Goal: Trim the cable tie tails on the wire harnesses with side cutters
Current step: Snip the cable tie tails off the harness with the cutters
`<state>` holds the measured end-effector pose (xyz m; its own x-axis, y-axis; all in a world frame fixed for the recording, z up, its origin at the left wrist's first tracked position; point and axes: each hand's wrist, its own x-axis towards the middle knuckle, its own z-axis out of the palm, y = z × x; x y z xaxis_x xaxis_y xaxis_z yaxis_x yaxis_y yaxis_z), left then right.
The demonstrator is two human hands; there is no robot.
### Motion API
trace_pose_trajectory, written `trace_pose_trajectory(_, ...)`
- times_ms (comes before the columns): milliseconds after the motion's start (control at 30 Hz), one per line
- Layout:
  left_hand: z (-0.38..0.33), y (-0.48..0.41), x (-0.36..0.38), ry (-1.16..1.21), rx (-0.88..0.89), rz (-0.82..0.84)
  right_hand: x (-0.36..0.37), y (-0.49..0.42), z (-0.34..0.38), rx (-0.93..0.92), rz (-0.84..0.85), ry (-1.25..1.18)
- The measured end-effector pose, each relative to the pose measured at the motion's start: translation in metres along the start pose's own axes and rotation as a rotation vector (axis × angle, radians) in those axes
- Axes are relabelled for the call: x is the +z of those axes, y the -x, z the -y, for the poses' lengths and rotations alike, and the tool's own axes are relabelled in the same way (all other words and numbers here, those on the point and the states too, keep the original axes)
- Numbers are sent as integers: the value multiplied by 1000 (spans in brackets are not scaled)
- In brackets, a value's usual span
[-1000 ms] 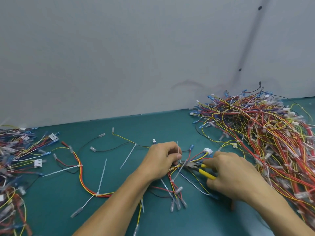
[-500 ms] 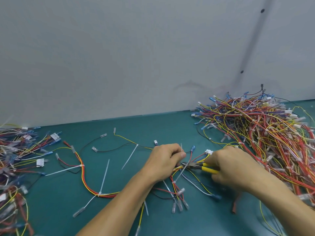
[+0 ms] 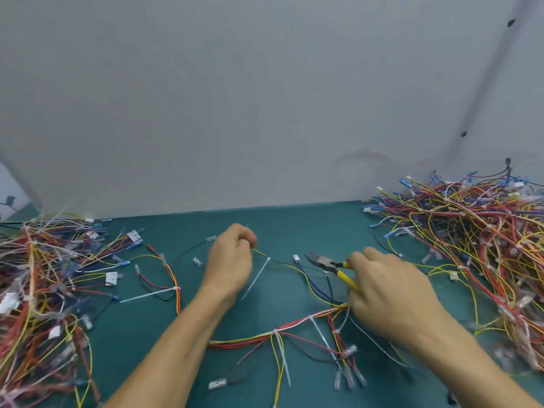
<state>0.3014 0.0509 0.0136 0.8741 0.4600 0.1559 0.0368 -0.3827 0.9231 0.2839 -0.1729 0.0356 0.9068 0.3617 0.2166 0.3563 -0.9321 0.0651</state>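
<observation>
Cable tie tail (image 3: 258,276) hangs off the yellow wire (image 3: 261,253); long axis runs from its head down-left toward the person; left hand (image 3: 231,260) just left of the tail, fingers curled round the wire; right hand (image 3: 391,293) clamped on the side cutters (image 3: 326,263), right of the tail and nearer to it, nose pointing at it; blade gap cannot be told.

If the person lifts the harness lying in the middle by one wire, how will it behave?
Probably floppy: the harness lies in loose curves, so its branches should droop. Likely light, being thin wires. Its cable tie tails stick out straight, so look stiffer.
</observation>
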Motion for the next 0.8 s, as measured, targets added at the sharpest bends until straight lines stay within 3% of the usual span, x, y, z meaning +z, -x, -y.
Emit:
trace_pose_trajectory(67,9,-8,-14,-206,-27,-53,5,-18,18,-19,-57,-58)
trace_pose_trajectory(133,15,-12,-20,-364,-39,34,11,-39,34,-43,-71,-153)
trace_pose_trajectory(333,13,-11,-17,-680,128,325,35,-92,60,-45,129,-455)
trace_pose_trajectory(533,24,-14,-20,-490,270,463,45,-106,57,22,252,-603)
trace_pose_trajectory(733,34,-10,-8,-432,517,328,39,-101,50,-55,321,-699)
trace_pose_trajectory(800,37,-7,-5,-383,522,275,36,-98,49,-69,335,-700)
